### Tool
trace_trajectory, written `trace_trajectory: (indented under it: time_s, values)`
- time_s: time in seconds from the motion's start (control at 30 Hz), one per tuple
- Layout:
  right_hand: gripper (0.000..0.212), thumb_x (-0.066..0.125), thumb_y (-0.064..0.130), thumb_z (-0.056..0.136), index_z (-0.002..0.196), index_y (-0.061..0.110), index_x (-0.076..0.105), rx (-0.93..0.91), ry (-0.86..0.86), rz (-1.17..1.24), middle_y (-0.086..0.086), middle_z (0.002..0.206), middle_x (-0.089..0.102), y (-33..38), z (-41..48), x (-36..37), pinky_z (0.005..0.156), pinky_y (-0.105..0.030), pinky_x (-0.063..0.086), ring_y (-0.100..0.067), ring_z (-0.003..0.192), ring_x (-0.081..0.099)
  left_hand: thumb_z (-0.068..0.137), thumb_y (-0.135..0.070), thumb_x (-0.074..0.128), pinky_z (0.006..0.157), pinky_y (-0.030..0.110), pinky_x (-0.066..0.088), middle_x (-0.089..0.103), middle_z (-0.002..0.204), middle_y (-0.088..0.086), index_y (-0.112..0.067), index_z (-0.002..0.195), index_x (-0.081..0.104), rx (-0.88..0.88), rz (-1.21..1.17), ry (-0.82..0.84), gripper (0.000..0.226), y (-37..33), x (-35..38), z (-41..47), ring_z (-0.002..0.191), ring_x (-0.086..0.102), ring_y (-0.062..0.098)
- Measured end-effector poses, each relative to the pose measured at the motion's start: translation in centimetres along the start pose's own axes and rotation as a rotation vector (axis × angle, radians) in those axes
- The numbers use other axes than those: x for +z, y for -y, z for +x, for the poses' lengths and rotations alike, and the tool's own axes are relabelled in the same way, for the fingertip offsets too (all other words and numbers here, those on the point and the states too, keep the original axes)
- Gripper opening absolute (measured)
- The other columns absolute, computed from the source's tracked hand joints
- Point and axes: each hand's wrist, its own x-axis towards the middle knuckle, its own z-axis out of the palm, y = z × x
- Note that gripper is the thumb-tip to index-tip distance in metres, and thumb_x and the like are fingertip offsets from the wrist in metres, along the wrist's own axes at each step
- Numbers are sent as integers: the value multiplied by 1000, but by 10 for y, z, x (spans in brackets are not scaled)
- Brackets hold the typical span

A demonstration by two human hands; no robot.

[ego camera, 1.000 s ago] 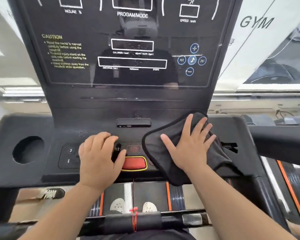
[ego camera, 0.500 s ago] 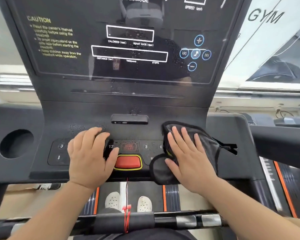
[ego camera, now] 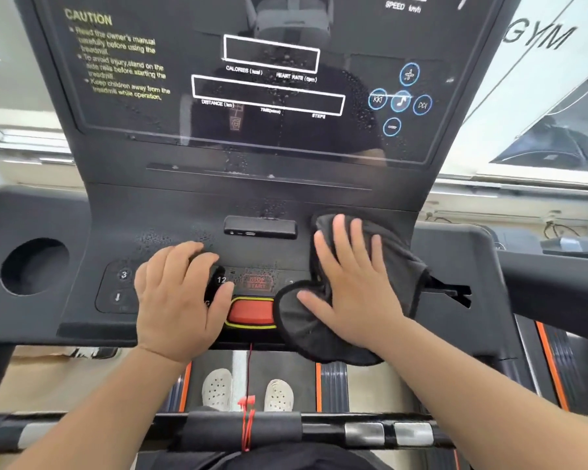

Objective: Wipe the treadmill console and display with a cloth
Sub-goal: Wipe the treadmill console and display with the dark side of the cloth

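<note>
Hidden: cloth point(ego camera: 323, 325) covers console point(ego camera: 82, 239) right keys.
Cloth axis: near-to-far.
Right hand point(ego camera: 352, 286): flat, pressing cloth.
Left hand point(ego camera: 180, 296): flat, empty.

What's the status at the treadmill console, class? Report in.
Right hand flat on dark cloth. Left hand bare, resting on left keypad. Droplets on display. Nothing blocking.

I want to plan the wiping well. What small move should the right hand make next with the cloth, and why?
Probably slide the cloth under the right hand leftward over the STOP/START button: droplets still sit there and beyond, near the left hand, which rests flat on the keypad.
</note>
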Motion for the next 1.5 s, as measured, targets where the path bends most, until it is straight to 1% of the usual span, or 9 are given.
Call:
trace_trajectory:
  time_s: [0.17,0.37,0.47,0.6,0.77,0.97,1.27,1.4,1.5]
  values:
    - [87,32,78,94,164,28,15,-236,21,-31,2,173,9,-27,-49,14,125,-57,10,-27,160,3,92,-45,46,94,51,38,64,120,17,-6,107,68,-11,3,27,48,0,-1,1,112,56,43]
    - [106,18,89,87,164,19,-1,-27,-9,-3,0,173,-9,-57,-13,0,125,-65,2,-27,158,-15,91,-45,46,94,51,38,65,119,16,-6,107,69,-13,3,34,48,0,-1,1,112,56,42]
    - [109,21,90,85,164,17,4,-10,-24,-16,-6,173,-8,-32,12,-3,122,-66,-7,-32,157,-17,91,-44,47,93,50,38,65,118,16,-6,105,69,-6,-8,10,46,0,0,1,110,57,41]
    - [101,26,86,89,164,21,10,-89,-50,-9,-5,173,-6,-9,0,-6,121,-71,1,-35,158,-14,91,-43,48,93,49,37,65,116,16,-5,103,69,-4,-15,-11,45,-2,-1,1,109,55,40]
    - [92,13,82,93,164,25,1,203,-57,136,-23,170,-11,6,-55,16,119,-74,1,-52,154,-10,92,-43,48,92,50,39,66,115,17,-4,102,69,5,-6,-29,45,-1,1,0,107,58,43]
    - [103,17,90,86,162,27,-9,380,-140,171,-37,164,-12,0,2,5,119,-74,2,-60,150,-8,92,-42,46,93,51,39,65,115,18,-4,100,70,10,-11,-16,45,-2,0,1,107,58,44]
    - [62,22,60,103,162,42,12,-14,-20,27,-22,171,-3,-19,-21,12,122,-69,11,-52,154,-4,92,-42,47,94,52,40,66,115,18,-4,101,70,-1,-21,-28,45,0,2,0,107,58,44]
    - [65,22,58,103,163,33,13,-111,62,-25,-26,169,3,-45,-59,12,121,-69,17,-54,153,1,92,-42,48,93,51,39,66,115,18,-4,100,70,4,-26,-50,44,1,2,0,107,58,44]
    - [82,28,62,96,162,21,3,28,29,42,-33,166,2,-50,-45,6,119,-73,16,-60,150,1,94,-43,46,93,50,39,66,114,18,-5,99,70,17,-35,-76,45,2,3,0,106,59,44]
